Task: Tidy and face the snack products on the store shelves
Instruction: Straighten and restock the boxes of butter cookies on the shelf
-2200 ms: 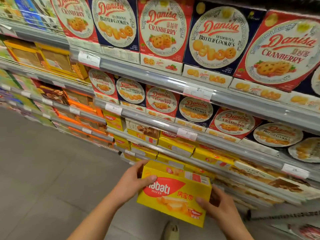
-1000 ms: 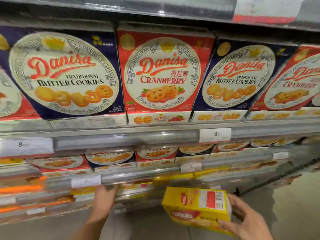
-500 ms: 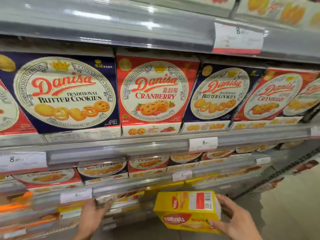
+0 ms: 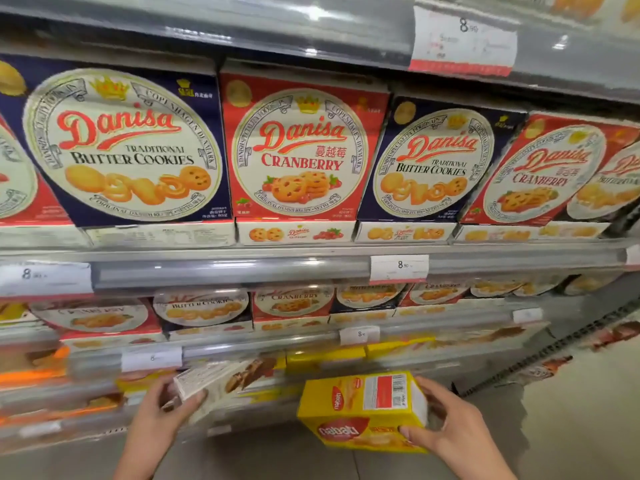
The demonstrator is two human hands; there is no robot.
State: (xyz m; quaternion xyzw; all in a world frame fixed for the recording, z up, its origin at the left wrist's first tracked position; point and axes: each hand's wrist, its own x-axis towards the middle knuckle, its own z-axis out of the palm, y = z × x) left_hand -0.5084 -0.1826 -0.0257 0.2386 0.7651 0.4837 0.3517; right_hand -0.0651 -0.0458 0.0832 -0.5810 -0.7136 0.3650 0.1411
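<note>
Danisa boxes (Butter Cookies, Cranberry) fill the shelf; right hand grips a yellow Nabati box, left hand pinches a pale box.

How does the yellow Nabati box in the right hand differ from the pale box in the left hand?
The yellow Nabati box is bright yellow; the pale box is whitish with brown biscuits pictured. The Nabati box is clear of the shelves, while the pale box lies at the shelf edge. Each is gripped by one hand.

Your single head-worn camera faces the store shelves square-on and close, tilted slightly down, cookie boxes filling the frame, your hands at its bottom edge.
</note>
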